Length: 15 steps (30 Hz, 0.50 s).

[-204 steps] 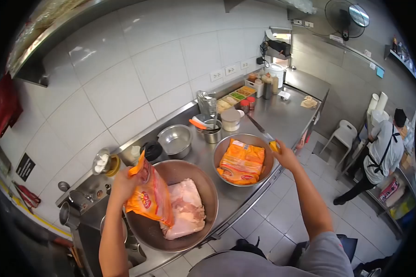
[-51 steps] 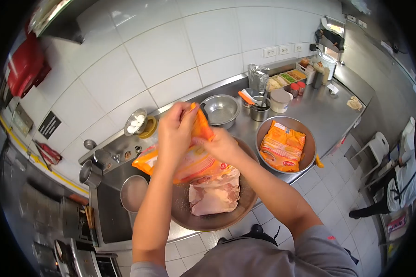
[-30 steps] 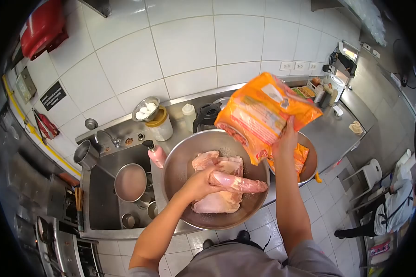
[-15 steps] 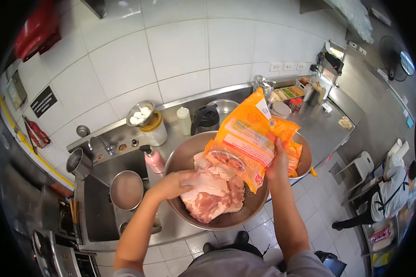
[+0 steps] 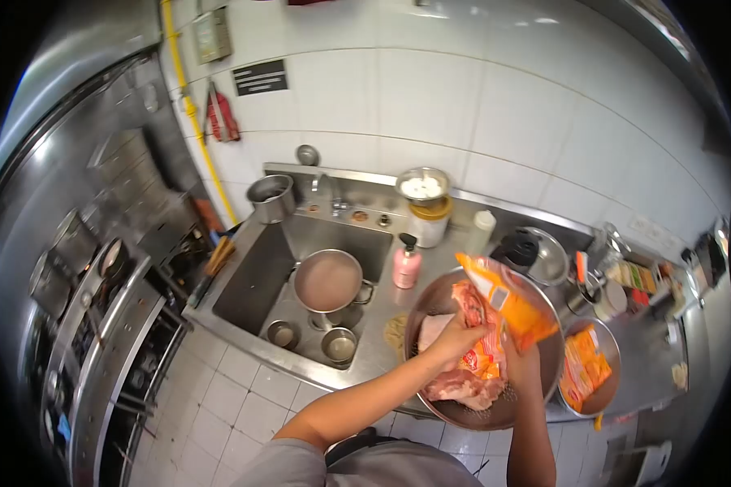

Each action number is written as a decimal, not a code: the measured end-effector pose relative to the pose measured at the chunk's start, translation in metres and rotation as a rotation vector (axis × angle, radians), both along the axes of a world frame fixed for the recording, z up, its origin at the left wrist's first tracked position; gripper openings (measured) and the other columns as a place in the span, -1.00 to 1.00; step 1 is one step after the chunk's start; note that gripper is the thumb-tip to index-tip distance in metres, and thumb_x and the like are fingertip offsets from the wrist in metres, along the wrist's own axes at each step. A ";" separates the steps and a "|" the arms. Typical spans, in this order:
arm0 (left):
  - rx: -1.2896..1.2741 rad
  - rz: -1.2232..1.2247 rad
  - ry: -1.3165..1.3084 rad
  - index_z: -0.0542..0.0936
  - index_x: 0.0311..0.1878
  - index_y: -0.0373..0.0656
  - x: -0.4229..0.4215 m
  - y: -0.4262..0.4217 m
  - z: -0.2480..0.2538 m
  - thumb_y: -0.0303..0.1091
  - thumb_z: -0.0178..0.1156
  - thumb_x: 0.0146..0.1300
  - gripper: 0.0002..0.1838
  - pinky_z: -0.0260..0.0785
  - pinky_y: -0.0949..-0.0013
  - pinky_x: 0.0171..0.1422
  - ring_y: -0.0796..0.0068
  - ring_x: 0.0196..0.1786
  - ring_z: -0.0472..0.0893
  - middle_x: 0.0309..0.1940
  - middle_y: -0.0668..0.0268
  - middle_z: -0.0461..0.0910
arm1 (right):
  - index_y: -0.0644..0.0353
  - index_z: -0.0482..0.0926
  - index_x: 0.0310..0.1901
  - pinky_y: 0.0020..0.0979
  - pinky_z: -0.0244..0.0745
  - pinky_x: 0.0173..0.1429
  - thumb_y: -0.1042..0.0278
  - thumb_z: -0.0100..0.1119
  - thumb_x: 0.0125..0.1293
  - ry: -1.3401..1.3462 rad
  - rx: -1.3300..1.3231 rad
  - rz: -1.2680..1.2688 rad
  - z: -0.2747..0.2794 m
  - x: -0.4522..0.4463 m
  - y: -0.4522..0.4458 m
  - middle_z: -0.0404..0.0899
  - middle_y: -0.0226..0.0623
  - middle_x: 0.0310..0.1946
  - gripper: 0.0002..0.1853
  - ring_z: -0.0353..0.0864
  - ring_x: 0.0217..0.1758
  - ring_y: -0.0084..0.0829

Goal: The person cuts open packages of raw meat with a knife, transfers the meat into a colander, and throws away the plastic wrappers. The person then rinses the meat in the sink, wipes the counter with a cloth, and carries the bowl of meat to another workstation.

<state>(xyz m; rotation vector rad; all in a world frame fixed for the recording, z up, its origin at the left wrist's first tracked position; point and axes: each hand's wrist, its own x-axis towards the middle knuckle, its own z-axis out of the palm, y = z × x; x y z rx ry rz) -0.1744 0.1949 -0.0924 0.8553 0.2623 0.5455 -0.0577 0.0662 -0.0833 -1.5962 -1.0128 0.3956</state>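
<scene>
White-tiled wall (image 5: 430, 93) above a stainless-steel counter (image 5: 369, 349) with a recessed metal sink (image 5: 248, 300). On the counter, beside a pink pump bottle with a black top (image 5: 407, 266), rests a large, round, brown-grey metal bowl (image 5: 547, 357). Pale-pink raw meat with skin (image 5: 463, 390) lies in it; a redder part (image 5: 466, 299) rises beside the left hand (image 5: 456, 341), whose fingers are bent and closed on it. Above the bowl's right side, a glossy orange plastic bag (image 5: 512, 300) stands tilted against the right hand (image 5: 522, 357); the bag and blur hide those fingers, so their closure cannot be told. Nearby, a smaller metal bowl (image 5: 613, 385) holds more orange packaging (image 5: 581, 369).

Handling, as judged: the meat appears heavy, limp and slippery, liable to sag at unsupported ends; a broad hold beneath its thickest part, fingers spread, would suit it better than a pinch on loose skin. The bag, thin and pliable, is probably slick with moisture; its dry upper edge offers the surest hold.
</scene>
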 end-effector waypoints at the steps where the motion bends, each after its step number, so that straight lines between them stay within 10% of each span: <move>1: 0.006 0.038 -0.001 0.40 0.28 -0.18 0.000 0.003 -0.004 -0.49 0.23 0.35 -0.55 0.50 0.28 0.24 0.45 0.16 0.60 0.14 0.29 0.57 | 0.29 0.37 0.32 -0.38 0.44 0.26 0.38 0.15 0.46 -0.001 0.006 0.038 0.003 -0.006 -0.004 0.54 -0.22 0.16 -0.54 0.52 0.22 -0.45; 7: 0.190 0.428 0.098 0.37 0.35 -0.16 -0.043 0.057 -0.007 -0.59 0.12 0.30 -0.47 0.48 0.46 0.12 0.59 0.05 0.58 0.08 0.36 0.57 | 0.33 0.39 0.32 -0.42 0.48 0.22 0.48 0.20 0.35 0.239 -0.320 0.335 0.033 -0.005 -0.029 0.57 -0.17 0.08 -0.49 0.54 0.19 -0.48; 15: 0.122 1.134 -0.205 0.18 0.47 -0.03 -0.276 0.179 0.002 -0.58 -0.02 0.31 -0.36 0.45 0.05 0.36 0.21 0.30 0.51 0.31 0.15 0.41 | 0.26 0.31 0.37 -0.45 0.58 -0.04 0.48 0.20 0.32 0.257 -0.040 0.027 -0.005 0.016 -0.084 0.54 -0.34 -0.21 -0.42 0.57 -0.14 -0.50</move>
